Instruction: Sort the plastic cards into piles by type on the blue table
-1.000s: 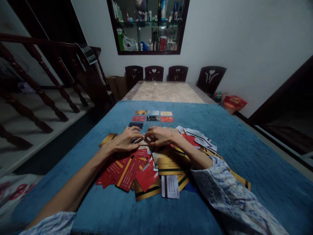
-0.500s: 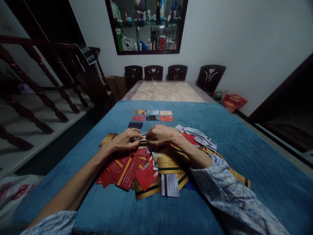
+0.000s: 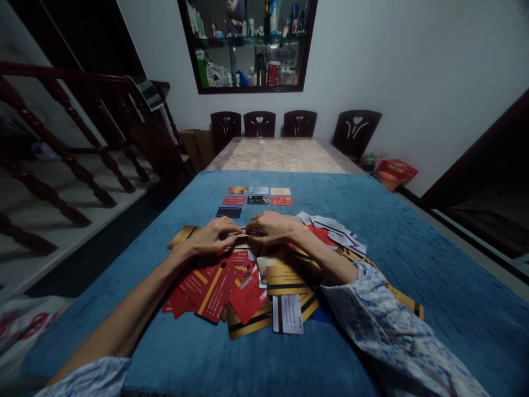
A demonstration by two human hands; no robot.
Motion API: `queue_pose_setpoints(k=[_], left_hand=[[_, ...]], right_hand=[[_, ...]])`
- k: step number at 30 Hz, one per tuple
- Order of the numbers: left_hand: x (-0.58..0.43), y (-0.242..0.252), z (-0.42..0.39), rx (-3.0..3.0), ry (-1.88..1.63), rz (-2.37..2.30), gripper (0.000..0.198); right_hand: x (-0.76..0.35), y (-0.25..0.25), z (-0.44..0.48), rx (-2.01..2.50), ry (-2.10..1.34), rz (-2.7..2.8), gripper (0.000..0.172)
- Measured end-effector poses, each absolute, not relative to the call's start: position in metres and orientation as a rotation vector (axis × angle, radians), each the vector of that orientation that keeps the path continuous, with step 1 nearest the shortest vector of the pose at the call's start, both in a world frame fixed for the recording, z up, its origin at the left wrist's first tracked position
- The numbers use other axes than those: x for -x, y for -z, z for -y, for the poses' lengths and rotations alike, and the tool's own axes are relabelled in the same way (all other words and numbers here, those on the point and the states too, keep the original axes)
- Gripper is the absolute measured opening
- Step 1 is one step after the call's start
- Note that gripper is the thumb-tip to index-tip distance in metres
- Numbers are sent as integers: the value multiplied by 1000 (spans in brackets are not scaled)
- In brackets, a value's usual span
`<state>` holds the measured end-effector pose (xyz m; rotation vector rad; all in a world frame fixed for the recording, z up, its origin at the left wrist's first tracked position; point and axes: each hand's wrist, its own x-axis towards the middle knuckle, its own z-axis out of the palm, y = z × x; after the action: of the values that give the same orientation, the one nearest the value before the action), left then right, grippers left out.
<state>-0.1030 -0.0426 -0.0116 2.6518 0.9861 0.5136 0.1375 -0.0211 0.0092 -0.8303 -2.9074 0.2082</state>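
Over the far part of a loose heap of cards, my left hand (image 3: pixel 211 236) and my right hand (image 3: pixel 270 227) meet with curled fingers. Between their fingertips is a pale card (image 3: pixel 242 235), mostly hidden by the fingers. Below the hands lie overlapping red cards (image 3: pixel 212 289), gold cards with a black stripe (image 3: pixel 287 275) and a white card with a dark stripe (image 3: pixel 288 314). Just beyond my left hand a dark blue card (image 3: pixel 228 212) lies flat by itself.
Two rows of three cards, including a black card (image 3: pixel 258 199), lie farther back on the blue cloth (image 3: pixel 173 353). White cards (image 3: pixel 330 223) spread right of my right hand. Chairs (image 3: pixel 300 123) stand beyond the bare tabletop (image 3: pixel 285 154). A plastic bag (image 3: pixel 28 331) is at left.
The pale card between my fingertips has tilted, so less of its striped face shows. Both hands stay in nearly the same place, and the other cards have not moved.
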Motion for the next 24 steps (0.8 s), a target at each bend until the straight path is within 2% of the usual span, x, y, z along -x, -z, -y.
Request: queue_pose_setpoints(k=[11, 24], left_hand=[[103, 14, 43, -2593, -602, -1059, 36], [103, 17, 41, -2414, -695, -1201, 37]], right_hand=[[-137, -10, 21, 891, -52, 2850, 23], [-142, -10, 18, 1090, -113, 2774, 20]])
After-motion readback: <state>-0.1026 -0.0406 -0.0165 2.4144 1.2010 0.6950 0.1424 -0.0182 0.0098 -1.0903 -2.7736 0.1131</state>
